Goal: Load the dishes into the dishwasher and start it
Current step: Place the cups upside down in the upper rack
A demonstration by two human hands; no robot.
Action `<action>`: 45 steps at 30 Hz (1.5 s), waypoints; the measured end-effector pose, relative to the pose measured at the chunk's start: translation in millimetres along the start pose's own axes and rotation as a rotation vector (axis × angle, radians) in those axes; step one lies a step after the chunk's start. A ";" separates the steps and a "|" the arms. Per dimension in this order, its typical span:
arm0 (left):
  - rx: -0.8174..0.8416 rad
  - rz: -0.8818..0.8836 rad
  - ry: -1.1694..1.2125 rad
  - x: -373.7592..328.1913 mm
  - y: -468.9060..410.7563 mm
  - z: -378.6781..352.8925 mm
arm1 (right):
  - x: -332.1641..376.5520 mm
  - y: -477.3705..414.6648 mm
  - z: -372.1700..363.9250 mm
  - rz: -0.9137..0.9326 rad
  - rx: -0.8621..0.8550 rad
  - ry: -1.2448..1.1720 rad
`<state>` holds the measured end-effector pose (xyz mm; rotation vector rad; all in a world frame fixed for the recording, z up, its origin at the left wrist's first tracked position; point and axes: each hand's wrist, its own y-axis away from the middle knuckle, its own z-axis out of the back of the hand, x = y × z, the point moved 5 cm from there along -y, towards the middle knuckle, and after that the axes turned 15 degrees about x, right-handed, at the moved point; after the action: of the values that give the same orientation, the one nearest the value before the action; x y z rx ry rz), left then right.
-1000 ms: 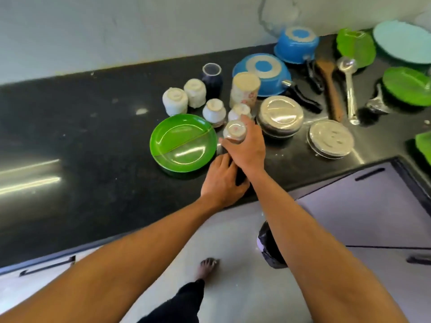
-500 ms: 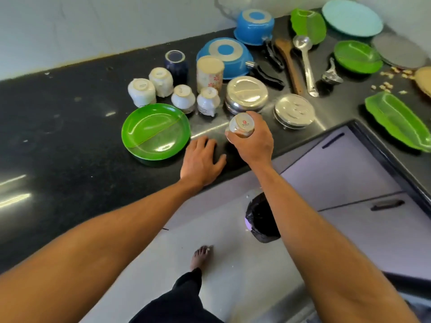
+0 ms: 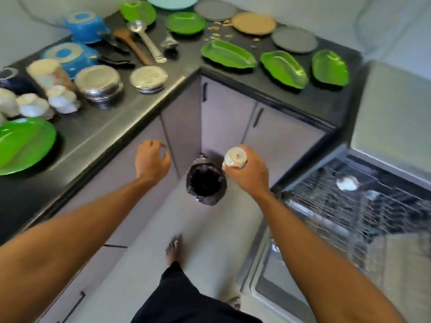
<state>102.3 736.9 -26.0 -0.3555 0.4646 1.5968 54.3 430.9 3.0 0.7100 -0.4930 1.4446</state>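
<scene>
The right hand (image 3: 249, 173) grips a small cup (image 3: 235, 158), base up. The dishwasher rack (image 3: 349, 206) lies to its right, farther from the empty, loosely curled left hand (image 3: 150, 160).

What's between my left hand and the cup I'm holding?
In the head view, a black-lined bin on the floor shows between the left hand and the cup.

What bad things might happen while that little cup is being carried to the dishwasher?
1. The right hand holds the small cup over the floor and the bin; if it slips, it may break near the bare foot.
2. The dishwasher door lies open low by the walkway; a shin might bump it.
3. A white cup already sits in the rack; the two may knock.
</scene>
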 end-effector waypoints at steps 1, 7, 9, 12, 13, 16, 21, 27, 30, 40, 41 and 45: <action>0.078 -0.017 0.038 -29.3 10.0 -24.5 | -23.7 18.9 14.0 -0.032 -0.020 -0.002; 0.505 -0.124 0.124 -206.5 89.9 -173.4 | -178.1 131.9 96.5 -0.316 -0.179 -0.123; 0.621 -0.147 0.133 -252.1 111.6 -217.2 | -225.4 166.5 119.5 -0.408 -0.269 -0.208; 0.735 -0.191 0.149 -309.5 124.4 -265.8 | -281.9 198.2 140.5 -0.562 -0.374 -0.303; 0.762 -0.207 0.132 -329.0 124.0 -279.0 | -299.1 203.7 145.6 -0.606 -0.409 -0.325; 0.846 -0.222 0.106 -374.5 111.9 -323.8 | -345.7 205.2 158.2 -0.694 -0.486 -0.390; 0.959 -0.250 0.042 -435.0 66.4 -404.6 | -415.0 156.2 180.9 -0.796 -0.541 -0.459; 0.923 -0.183 0.073 -465.1 -1.5 -485.5 | -497.0 74.4 195.0 -0.818 -0.540 -0.517; 0.846 -0.087 0.156 -481.4 -13.2 -499.7 | -532.1 44.2 189.7 -0.864 -0.497 -0.492; 0.664 -0.176 0.172 -479.9 -13.0 -516.0 | -560.2 -8.5 167.8 -0.828 -0.437 -0.260; 0.666 -0.188 0.166 -477.8 -13.8 -518.7 | -562.6 -10.6 166.7 -0.844 -0.431 -0.261; 0.651 -0.197 0.144 -470.3 -18.1 -526.0 | -567.1 -8.4 157.4 -0.864 -0.445 -0.312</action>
<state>132.1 68.8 -251.5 -0.0151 0.9926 1.1545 31.7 -84.6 -280.3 0.6631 -0.6175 0.3948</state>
